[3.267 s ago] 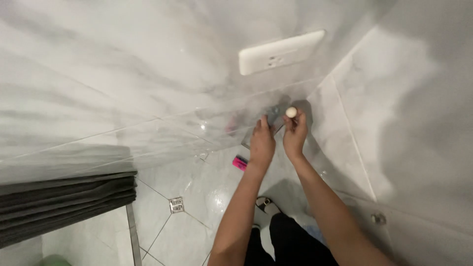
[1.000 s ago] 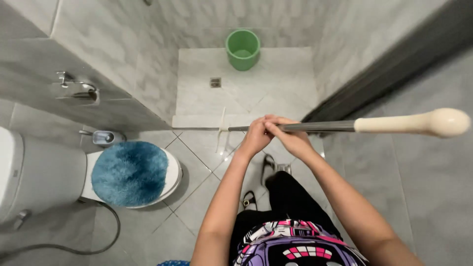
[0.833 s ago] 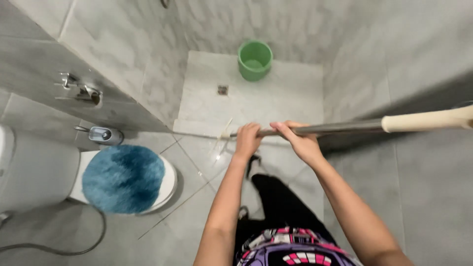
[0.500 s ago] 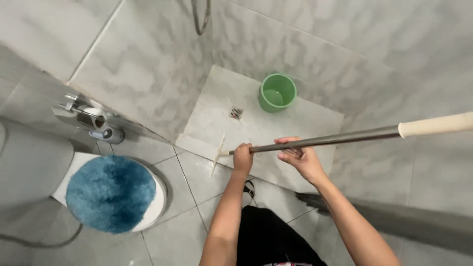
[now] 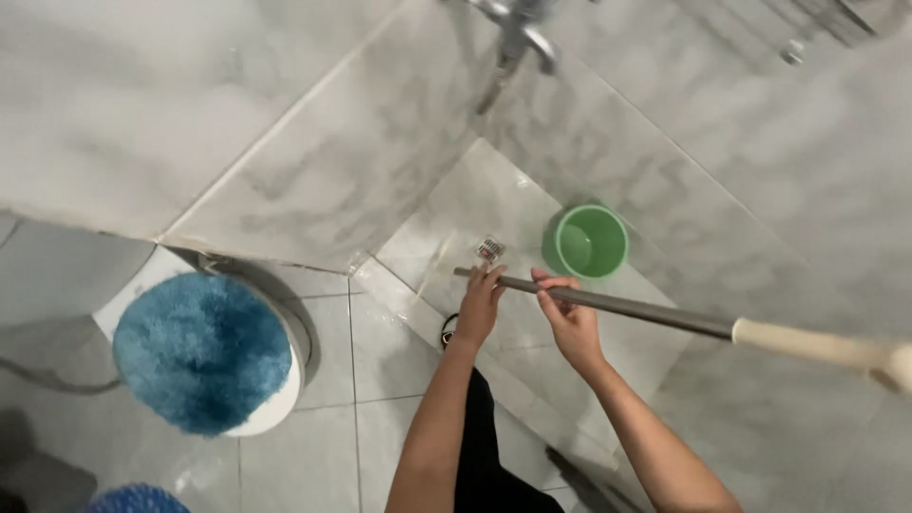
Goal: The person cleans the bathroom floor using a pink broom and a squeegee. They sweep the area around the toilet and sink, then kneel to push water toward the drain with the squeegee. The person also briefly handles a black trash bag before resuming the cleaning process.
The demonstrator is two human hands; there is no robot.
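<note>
I look down at a bathroom floor and hold a long pole point(image 5: 655, 313) with both hands. The pole has a dark metal shaft and a cream grip at its right end point(image 5: 826, 347). My left hand point(image 5: 480, 304) is closed around the shaft near its left tip. My right hand point(image 5: 565, 313) grips the shaft just to the right of it. The pole runs almost level from centre to the right edge. Its working end is not visible.
A green bucket point(image 5: 591, 242) stands on the shower floor beyond my hands, beside a small floor drain point(image 5: 489, 251). A toilet with a blue furry lid cover point(image 5: 201, 351) sits at the left. Marble-look walls surround, with a metal tap point(image 5: 518, 33) at the top.
The view has swung from the wall down to the floor and kept turning. Both hands stay on the pole; the bucket and toilet have shifted in view.
</note>
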